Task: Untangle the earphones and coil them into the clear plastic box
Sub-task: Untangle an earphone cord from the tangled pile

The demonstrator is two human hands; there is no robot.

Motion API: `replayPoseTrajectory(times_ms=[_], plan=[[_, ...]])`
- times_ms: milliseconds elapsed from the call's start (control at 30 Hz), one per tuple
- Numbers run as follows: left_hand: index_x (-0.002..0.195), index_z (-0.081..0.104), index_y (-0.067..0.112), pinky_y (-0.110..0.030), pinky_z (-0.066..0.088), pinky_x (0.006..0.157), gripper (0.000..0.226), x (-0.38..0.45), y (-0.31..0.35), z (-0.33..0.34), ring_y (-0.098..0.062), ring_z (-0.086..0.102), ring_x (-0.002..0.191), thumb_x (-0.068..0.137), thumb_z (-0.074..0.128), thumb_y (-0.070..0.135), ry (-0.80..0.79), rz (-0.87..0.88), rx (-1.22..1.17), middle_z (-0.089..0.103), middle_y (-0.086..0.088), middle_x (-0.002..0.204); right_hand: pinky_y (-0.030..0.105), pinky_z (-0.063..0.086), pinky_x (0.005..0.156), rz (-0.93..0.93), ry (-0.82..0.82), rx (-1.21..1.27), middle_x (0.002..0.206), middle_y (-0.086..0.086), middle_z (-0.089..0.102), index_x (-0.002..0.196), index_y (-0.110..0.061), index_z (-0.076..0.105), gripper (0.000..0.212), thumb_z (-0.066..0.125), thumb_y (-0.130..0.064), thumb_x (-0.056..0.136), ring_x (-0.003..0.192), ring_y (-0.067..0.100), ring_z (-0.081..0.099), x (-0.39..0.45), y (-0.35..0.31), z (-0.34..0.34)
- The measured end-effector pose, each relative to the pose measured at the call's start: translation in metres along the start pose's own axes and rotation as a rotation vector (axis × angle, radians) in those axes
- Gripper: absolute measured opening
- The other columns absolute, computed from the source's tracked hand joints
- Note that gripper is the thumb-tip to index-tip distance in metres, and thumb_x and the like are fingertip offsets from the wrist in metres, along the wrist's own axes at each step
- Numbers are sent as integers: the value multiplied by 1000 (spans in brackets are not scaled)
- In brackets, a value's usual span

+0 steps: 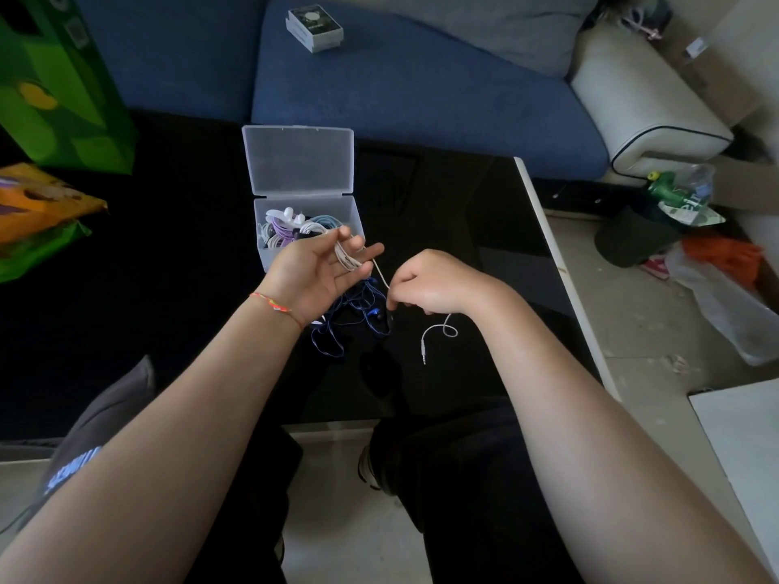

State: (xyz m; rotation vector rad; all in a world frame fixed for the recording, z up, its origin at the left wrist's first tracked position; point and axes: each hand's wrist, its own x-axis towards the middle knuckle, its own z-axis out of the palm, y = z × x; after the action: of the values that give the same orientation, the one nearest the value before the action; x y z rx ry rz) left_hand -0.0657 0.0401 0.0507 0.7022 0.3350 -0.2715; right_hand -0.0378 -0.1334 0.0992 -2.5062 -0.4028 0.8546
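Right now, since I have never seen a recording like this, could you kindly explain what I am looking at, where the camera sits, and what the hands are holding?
There is no machine here: a person is working with bare hands. The single picture comes from a camera worn on the person's head, looking forward and down, so you see both forearms from above.

The left hand has a white earphone cable coiled around its fingers. The right hand pinches the loose end of that cable, whose plug dangles below.

On the black table stands an open clear plastic box already holding several coiled earphones. A tangle of blue earphones lies on the table under the hands. Behind is a blue sofa.
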Motion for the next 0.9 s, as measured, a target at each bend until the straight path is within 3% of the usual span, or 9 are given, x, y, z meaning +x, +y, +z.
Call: replayPoseTrajectory(times_ms=[100,267,400,467,633,733,900], plan=[[90,59,12,-25,59,65,26,-2,3,2,-22,72,101,106,38,16,-36,-42,-64,71,1,80,20,44,56,3,-54,-13,91,7,69,92,-16,77,15,62,-18,92,67,11,56,1,-1,4],[91,58,13,-24,60,67,24,-1,5,2,-24,69,108,105,39,16,-81,-78,-12,75,-6,103,20,44,56,-22,-84,-13,82,1,67,83,-13,73,22,53,-16,93,54,6,52,-1,-9,5],[89,58,11,-30,61,68,25,2,4,-3,-29,68,110,105,39,16,-60,-136,81,65,-3,68,30,44,62,-1,5,25,70,4,62,66,-14,57,29,46,-21,91,53,13,48,-5,-8,1],[88,58,10,-32,61,68,25,3,3,-4,-29,69,109,105,39,17,-58,-140,99,56,-1,61,31,43,62,-7,28,49,69,7,61,65,-11,55,28,45,-22,90,53,14,47,-5,-7,0],[96,60,12,-30,61,70,24,1,1,1,-16,74,83,105,39,18,-44,-123,153,72,-2,79,27,40,58,-38,8,59,69,6,60,63,-14,53,30,46,-23,91,48,10,45,-5,-12,5],[94,61,13,-29,59,74,23,2,0,1,-15,74,81,105,40,18,-36,-136,193,76,-5,90,25,39,55,-44,-13,58,69,5,60,64,-15,52,29,48,-23,92,46,9,45,-4,-15,8],[94,62,13,-28,60,63,23,1,-1,0,-14,73,73,104,42,19,16,-201,384,76,-3,84,21,39,51,-57,70,67,64,2,60,75,-9,68,23,51,-16,89,49,3,50,-1,-9,5]])
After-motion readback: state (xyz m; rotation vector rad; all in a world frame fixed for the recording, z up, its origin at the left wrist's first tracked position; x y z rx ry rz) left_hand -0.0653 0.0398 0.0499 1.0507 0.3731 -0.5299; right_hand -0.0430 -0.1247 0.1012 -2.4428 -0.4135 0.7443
